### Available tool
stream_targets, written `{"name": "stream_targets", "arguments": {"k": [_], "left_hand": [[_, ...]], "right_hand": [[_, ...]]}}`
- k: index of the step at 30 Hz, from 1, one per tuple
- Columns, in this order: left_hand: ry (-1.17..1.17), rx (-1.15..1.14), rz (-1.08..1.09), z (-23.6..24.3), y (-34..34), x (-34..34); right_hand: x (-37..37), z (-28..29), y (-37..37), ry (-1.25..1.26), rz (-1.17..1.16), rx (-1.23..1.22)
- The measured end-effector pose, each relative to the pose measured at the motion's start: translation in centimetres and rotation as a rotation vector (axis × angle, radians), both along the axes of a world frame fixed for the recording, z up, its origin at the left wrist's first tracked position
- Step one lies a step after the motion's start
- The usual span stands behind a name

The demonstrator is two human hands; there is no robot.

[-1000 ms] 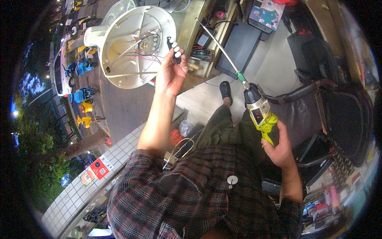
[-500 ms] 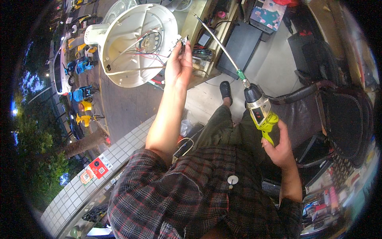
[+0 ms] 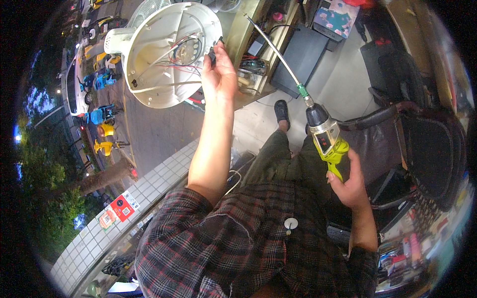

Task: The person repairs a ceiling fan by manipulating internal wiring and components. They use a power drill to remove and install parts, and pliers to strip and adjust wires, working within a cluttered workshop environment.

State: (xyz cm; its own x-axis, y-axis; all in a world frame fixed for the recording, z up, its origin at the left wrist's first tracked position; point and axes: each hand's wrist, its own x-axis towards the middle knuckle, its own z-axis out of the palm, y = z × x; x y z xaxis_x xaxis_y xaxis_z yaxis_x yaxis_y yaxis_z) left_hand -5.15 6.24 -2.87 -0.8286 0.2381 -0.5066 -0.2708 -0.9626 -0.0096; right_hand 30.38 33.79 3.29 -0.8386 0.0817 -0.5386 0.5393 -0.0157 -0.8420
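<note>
My left hand (image 3: 221,77) is raised by the right rim of a white round fan base (image 3: 149,94), its fingers closed on a small black part (image 3: 213,56). The base lies with its hollow underside facing me. Red and blue wires (image 3: 184,68) run inside it, and a pale cord (image 3: 164,88) crosses its lower part. In my right hand (image 3: 352,184) is a cordless drill (image 3: 325,135) with a yellow-green grip. A long screwdriver bit (image 3: 273,50) in its chuck points up and left, apart from the base.
Behind the base is the fan's grille (image 3: 144,15). A black box (image 3: 300,57) lies on the floor right of the wooden bench (image 3: 251,99). Beside me stands a dark chair (image 3: 372,144). A white-tiled ledge (image 3: 159,174) runs along my left, with parked scooters (image 3: 102,115) beyond it.
My left hand has turned and shifted slightly left. The small part's white side showed earlier; now a black side shows. The drill and my right hand have barely moved.
</note>
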Motion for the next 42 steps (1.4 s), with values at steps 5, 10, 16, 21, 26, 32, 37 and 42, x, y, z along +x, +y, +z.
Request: {"name": "stream_targets", "arguments": {"k": [5, 10, 16, 21, 26, 32, 37, 42], "left_hand": [[0.054, -0.075, 0.065, -0.9, -0.4, -0.8], [0.176, -0.119, -0.009, -1.0, -0.8, -0.6], [0.083, -0.253, 0.087, -0.7, -0.5, -1.4], [0.114, -0.240, 0.105, -2.0, -1.8, -1.6], [0.069, -0.186, 0.123, -1.5, -1.6, -1.9], [0.058, -0.205, 0.145, -1.0, -1.3, -2.3], [0.158, -0.368, 0.134, -1.0, -1.2, -2.0], [0.103, -0.358, 0.122, -1.4, -1.4, -1.8]], "right_hand": [[-0.4, 0.0, 0.2, -0.006, 0.009, 0.015], [-0.6, 0.0, 0.2, 0.000, 0.005, 0.011], [-0.8, -0.1, 0.3, 0.002, 0.021, 0.030], [-0.8, -0.4, 0.3, -0.016, 0.023, 0.020], [-0.5, -0.6, 0.1, -0.026, 0.015, 0.033], [-0.9, -0.4, 0.1, -0.024, 0.020, 0.029], [-1.4, 0.0, 0.2, -0.035, 0.009, -0.022], [-1.2, -0.3, 0.1, -0.048, -0.017, -0.059]]}}
